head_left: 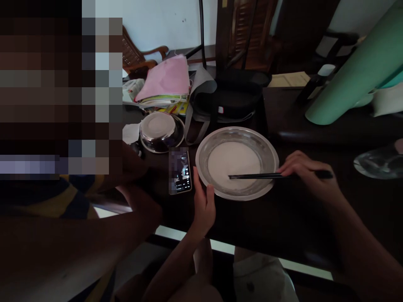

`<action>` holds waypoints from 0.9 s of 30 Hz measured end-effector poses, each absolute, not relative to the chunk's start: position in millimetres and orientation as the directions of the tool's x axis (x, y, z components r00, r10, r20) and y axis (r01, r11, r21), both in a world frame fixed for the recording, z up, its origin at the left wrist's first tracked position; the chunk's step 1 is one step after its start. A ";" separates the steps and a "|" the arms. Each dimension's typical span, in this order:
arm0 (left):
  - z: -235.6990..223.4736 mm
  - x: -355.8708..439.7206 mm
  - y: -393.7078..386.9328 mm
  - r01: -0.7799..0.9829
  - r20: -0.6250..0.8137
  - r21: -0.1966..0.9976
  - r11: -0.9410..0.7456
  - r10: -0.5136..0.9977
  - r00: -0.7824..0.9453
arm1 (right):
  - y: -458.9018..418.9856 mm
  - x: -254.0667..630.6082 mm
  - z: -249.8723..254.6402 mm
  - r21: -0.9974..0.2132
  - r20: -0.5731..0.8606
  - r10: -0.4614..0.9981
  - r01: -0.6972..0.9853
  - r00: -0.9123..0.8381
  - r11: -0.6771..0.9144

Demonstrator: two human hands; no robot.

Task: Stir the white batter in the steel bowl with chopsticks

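Observation:
A round steel plate (267, 147) with a white, flat mass in its middle lies on the dark table (283, 222). My left hand (203, 201) grips the plate's near-left rim, thumb on top. My right hand (304, 172) is closed on a pair of black chopsticks (255, 176), whose tips rest in the white mass. A phone (180, 171) with a lit screen lies just left of the plate.
A person in a striped shirt sits at the left, an arm (135, 197) resting on the table. An upturned steel bowl (161, 131), papers under a pink sheet (165, 79), a black bag (231, 98), a green roll (355, 71) and a glass lid (379, 161) surround the plate.

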State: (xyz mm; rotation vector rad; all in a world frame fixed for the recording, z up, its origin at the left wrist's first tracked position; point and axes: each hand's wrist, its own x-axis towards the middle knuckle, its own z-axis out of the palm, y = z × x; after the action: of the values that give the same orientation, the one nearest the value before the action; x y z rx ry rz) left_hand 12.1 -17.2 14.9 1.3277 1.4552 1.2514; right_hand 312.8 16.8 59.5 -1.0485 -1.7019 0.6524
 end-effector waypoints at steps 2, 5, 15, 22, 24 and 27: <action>15.6 11.9 -17.1 0.212 0.065 0.977 -0.034 0.988 -0.139 | 18.2 307.0 60.7 -0.771 0.463 0.861 0.385 -0.209 0.508; 15.8 11.1 -17.0 0.207 0.064 0.978 -0.034 0.989 -0.136 | 18.5 307.6 61.7 -0.757 0.480 0.868 0.441 -0.124 0.482; 15.2 11.6 -16.0 0.185 0.051 0.982 -0.022 0.987 -0.154 | 18.7 306.7 60.8 -0.762 0.461 0.867 0.416 -0.192 0.497; 15.5 11.6 -16.4 0.209 0.063 0.977 -0.031 0.987 -0.146 | 15.8 315.5 63.2 -0.825 0.461 0.887 0.363 -0.007 0.432; 15.5 11.9 -16.4 0.208 0.062 0.978 -0.030 0.987 -0.149 | 16.5 312.4 63.5 -0.813 0.458 0.882 0.349 -0.111 0.466; 15.3 12.1 -16.4 0.204 0.056 0.979 -0.024 0.987 -0.153 | 18.5 307.8 63.9 -0.768 0.470 0.861 0.391 -0.193 0.507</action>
State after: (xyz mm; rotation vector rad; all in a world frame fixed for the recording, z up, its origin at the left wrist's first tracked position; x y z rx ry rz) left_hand 12.1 -16.4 15.3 1.3105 1.4598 1.2547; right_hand 307.8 18.5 63.9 -1.0510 -1.7906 0.6148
